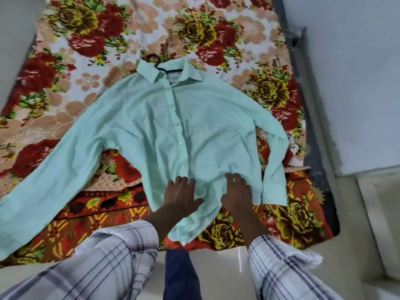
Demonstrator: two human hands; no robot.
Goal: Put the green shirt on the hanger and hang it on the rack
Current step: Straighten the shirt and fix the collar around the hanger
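Observation:
The light green button-up shirt (pixel 164 126) lies flat and face up on the floral bedspread, collar away from me, its left sleeve stretched toward the lower left and its right sleeve folded down along the side. A dark hanger hook (pixel 155 60) pokes out of the collar; the remainder of the hanger is hidden inside the shirt. My left hand (pixel 180 194) rests palm down on the lower hem near the button line, fingers spread. My right hand (pixel 237 190) presses flat on the hem just right of it. Neither hand grips the cloth.
The floral bedspread (pixel 91 61) covers a low mattress with a dark edge (pixel 311 135) on the right. Pale floor lies right of the bed and in front of it. No rack is in view. My plaid sleeves fill the bottom of the view.

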